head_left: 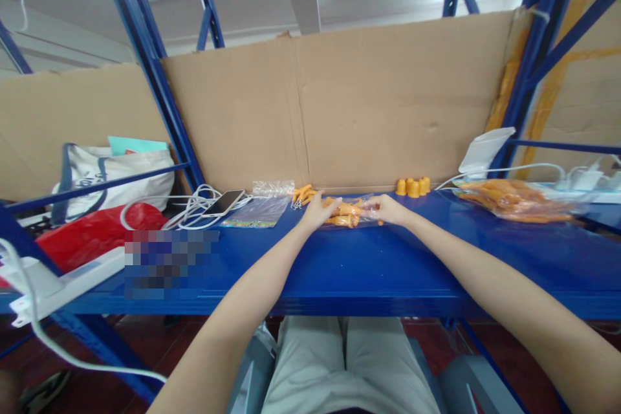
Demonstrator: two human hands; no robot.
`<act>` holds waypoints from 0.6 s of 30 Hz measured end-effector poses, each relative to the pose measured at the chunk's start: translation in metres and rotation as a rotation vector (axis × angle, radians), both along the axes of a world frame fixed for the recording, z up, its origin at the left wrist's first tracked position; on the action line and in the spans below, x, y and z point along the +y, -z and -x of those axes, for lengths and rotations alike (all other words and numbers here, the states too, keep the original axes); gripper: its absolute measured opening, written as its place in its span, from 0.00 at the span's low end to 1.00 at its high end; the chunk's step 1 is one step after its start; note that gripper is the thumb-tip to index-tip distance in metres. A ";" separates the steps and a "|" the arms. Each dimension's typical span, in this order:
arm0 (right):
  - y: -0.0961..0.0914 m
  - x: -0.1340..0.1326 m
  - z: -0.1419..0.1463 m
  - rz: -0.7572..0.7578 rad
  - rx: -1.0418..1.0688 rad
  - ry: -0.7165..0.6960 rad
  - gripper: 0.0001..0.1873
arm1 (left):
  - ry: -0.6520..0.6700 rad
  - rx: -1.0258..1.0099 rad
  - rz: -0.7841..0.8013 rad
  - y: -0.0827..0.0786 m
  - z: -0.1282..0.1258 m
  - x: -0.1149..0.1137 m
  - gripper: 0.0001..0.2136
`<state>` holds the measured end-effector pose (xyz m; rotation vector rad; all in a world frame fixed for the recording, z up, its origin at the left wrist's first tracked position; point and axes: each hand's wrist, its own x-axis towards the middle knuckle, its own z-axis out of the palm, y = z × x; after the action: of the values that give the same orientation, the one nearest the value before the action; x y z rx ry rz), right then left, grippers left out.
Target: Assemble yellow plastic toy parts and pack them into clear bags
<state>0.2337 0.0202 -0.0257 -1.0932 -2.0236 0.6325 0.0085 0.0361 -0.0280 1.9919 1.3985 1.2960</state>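
a clear bag of orange pieces [345,211] is held on the blue worktop [369,265], its edge seemingly pinched by the right hand [392,210]; the left hand [317,211] is laid half-curled against it, grip unclear. the handling seems unfinished: loose orange pieces [303,194] are left behind, while another filled bag [514,199] is set rightward.

I'd call this a workshop or packing room: through my feed I see blue metal racking [369,272] used as a workbench, cardboard [388,97] walling its back, clear bags of orange pieces [345,222] and a white power strip [80,283].
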 end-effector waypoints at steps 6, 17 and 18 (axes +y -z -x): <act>-0.004 0.000 0.005 -0.103 0.069 0.035 0.09 | 0.014 0.018 0.049 0.002 0.001 0.000 0.27; -0.013 -0.013 -0.004 0.143 -0.244 0.321 0.16 | 0.010 -0.037 0.040 0.003 0.002 0.005 0.25; -0.013 -0.014 -0.001 0.176 -0.189 0.304 0.14 | 0.008 -0.081 0.044 0.003 0.002 0.006 0.24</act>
<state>0.2349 0.0058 -0.0127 -1.5806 -1.9270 0.5738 0.0062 0.0422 -0.0309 1.8924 1.3687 1.3157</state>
